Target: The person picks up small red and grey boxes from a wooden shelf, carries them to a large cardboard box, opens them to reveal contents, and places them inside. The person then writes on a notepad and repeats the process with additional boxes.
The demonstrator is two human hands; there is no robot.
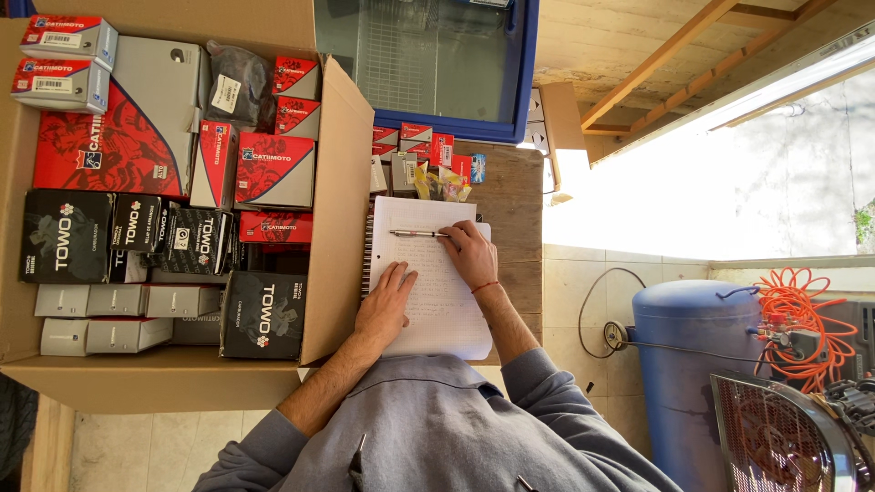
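My right hand [471,255] pinches a pen [417,234] over the notebook [428,273]; my left hand [386,305] lies spread flat on its page.

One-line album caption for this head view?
Right hand writes with pen in notebook; left hand steadies page.

A notebook [428,273] lies on the surface [515,196], just right of a big open carton [339,210] packed with small boxes [273,169]. The left hand [385,305] rests flat on the notebook's near part; the right hand [469,253] lies farther up it, with a pen [417,234] over the page. More small boxes [415,146] stand beyond the notebook. A tank [693,364] stands on the floor to the right.
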